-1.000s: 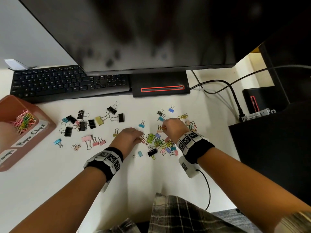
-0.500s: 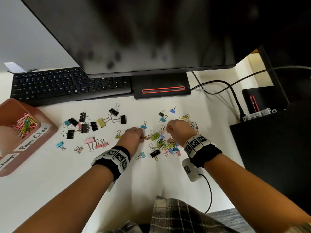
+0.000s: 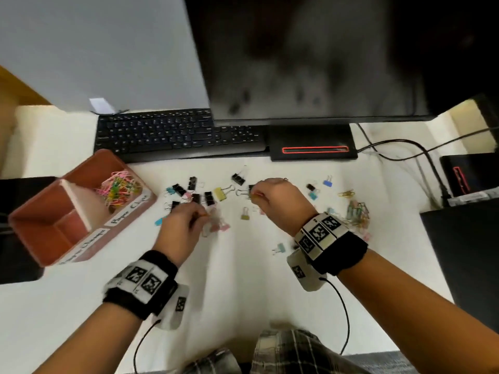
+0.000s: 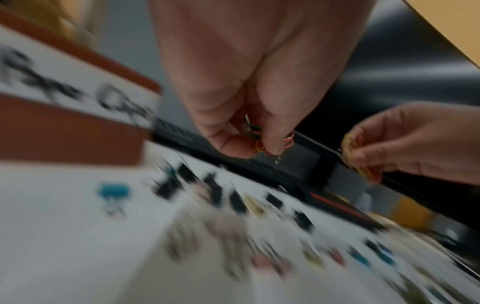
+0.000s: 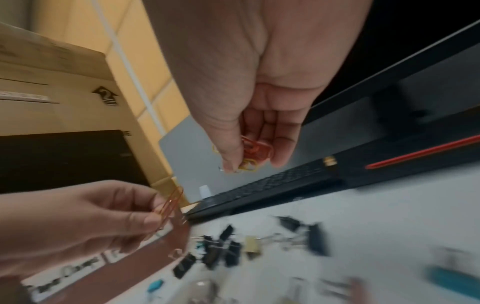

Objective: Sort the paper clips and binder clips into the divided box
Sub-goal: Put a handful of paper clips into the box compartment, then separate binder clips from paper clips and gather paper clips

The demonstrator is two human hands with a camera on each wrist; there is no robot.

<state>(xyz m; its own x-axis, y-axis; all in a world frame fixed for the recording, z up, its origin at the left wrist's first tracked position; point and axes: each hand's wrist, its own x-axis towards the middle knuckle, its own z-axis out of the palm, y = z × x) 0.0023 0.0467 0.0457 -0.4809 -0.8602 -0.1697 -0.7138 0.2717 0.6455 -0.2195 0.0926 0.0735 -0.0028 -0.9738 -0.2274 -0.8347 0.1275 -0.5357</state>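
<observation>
The brown divided box (image 3: pixel 40 209) stands at the left of the white desk, its far compartment holding coloured paper clips (image 3: pixel 118 190). My left hand (image 3: pixel 181 228) hovers above the desk right of the box and pinches a few paper clips (image 4: pixel 259 142). My right hand (image 3: pixel 275 201) is raised over the scattered binder clips (image 3: pixel 208 198) and grips orange and yellow paper clips (image 5: pixel 255 154). More paper clips (image 3: pixel 357 211) lie in a heap at the right. Both wrist views are blurred by motion.
A black keyboard (image 3: pixel 172 133) and a monitor base (image 3: pixel 313 144) lie behind the clips under a large dark monitor (image 3: pixel 324 58). Cables (image 3: pixel 405 149) run to black devices at the right. A dark box (image 3: pixel 16 230) sits left of the divided box.
Both hands have lifted off the paper clip heap and moved left toward the box, each carrying paper clips. The head view has swung left, bringing the box closer to centre.
</observation>
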